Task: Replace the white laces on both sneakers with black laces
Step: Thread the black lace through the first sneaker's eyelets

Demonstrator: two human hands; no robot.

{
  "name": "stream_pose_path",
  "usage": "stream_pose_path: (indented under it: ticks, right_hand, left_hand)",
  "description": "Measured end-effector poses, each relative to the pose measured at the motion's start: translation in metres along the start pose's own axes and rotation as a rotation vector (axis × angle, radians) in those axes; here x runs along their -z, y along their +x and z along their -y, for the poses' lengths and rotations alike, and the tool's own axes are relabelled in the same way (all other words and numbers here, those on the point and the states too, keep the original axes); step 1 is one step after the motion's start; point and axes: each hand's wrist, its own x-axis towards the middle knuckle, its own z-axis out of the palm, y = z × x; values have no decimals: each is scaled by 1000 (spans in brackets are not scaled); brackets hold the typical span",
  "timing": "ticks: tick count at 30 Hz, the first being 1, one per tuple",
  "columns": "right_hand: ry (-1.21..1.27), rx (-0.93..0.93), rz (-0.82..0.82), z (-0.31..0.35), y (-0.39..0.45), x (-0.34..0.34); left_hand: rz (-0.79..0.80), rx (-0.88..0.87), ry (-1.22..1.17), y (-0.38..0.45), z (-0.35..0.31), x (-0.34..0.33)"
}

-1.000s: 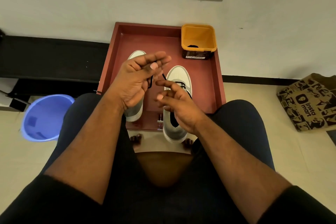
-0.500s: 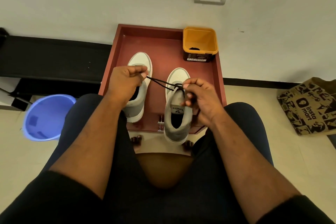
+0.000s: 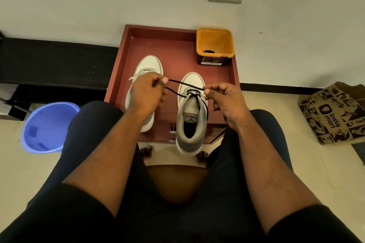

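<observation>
Black lace (image 3: pixel 185 86) coils in the orange tub (image 3: pixel 215 42), dark.

Single head-worn wide-angle view, looking forward and steeply down from seated height. Close over knees and forearms at frame bottom; red tray (image 3: pixel 233 77) mid-frame; wall across top.

Bare tray floor (image 3: pixel 173 53) lies beyond both sneakers (image 3: pixel 190 108); yellow tub (image 3: pixel 215 45) blocks its right corner.
</observation>
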Motion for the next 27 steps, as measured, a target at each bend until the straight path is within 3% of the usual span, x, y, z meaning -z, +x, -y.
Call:
stream_pose_path:
  ticks: [2,4,7,10,12,17,21,27]
  right_hand:
    - [-34,14,-42,-1,2,2]
    - [-47,14,-30,-2,2,-3]
    - [-54,9,48,-4,2,-13]
    - [-32,17,90,-6,3,-13]
    - [-44,-6,107,-6,3,-10]
    - [-39,-33,31,-8,8,-5]
    - [10,-23,66,-7,7,-20]
    - [69,-33,32,-10,8,-17]
  left_hand:
    - [-142,-74,212,6,6,13]
    - [-153,-150,352,5,9,12]
    - [56,-257,166,-4,4,-14]
    - [292,-205,14,-12,1,-36]
    - [285,-139,6,-11,1,-35]
    - [56,-84,73,1,4,-12]
    - [282,-60,-116,-11,-1,-23]
    - [276,-119,-89,-6,4,-39]
